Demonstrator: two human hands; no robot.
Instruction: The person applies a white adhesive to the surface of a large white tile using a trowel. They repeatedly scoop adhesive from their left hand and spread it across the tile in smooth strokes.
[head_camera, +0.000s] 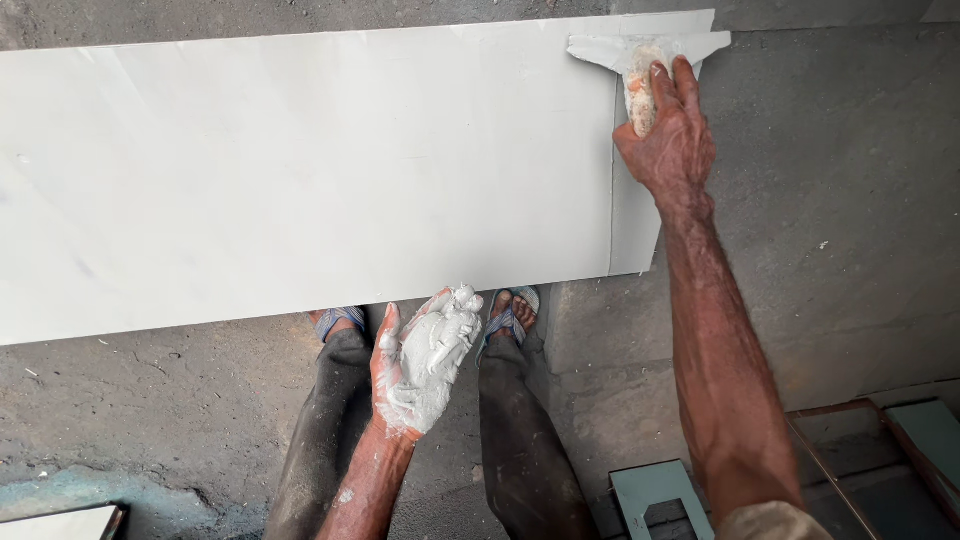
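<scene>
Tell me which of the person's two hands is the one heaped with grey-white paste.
The left hand, held palm-up below the white slab, carries the lump of paste. The right hand instead grips a paste-smeared scraper at the slab's far corner.

A plain white board, grey-white putty, and blue-strapped sandals on grey floor.

- Location type: workshop or building work site, judged from surfaces and materials in view.
- Floor: rough grey concrete floor, dusty and stained.
- Workpiece: large white flat board lying across the work area.
- Material: wet white putty and a putty-smeared scraper.
- Surroundings: pale green metal-framed panels stacked at the lower edge.
</scene>
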